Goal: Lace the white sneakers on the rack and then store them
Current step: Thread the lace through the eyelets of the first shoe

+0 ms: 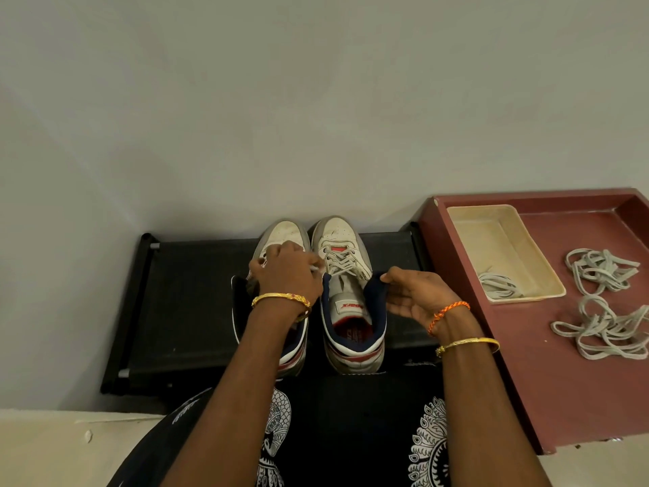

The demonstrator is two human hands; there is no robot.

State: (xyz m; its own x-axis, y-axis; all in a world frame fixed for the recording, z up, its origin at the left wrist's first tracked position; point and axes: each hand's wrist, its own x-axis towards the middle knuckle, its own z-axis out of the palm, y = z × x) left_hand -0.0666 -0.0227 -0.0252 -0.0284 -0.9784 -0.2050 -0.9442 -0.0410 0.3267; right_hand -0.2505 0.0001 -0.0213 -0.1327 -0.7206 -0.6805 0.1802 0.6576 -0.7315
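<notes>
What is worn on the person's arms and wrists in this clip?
Both forearms are bare, with no sleeves in view. The left wrist carries a gold bangle with small red detailing. The right wrist carries a braided orange-and-red thread band, and a plain gold bangle sits further up that forearm. No rings are visible.

Gold bangles on both bare wrists, an orange thread bracelet, black white-patterned garment.
</notes>
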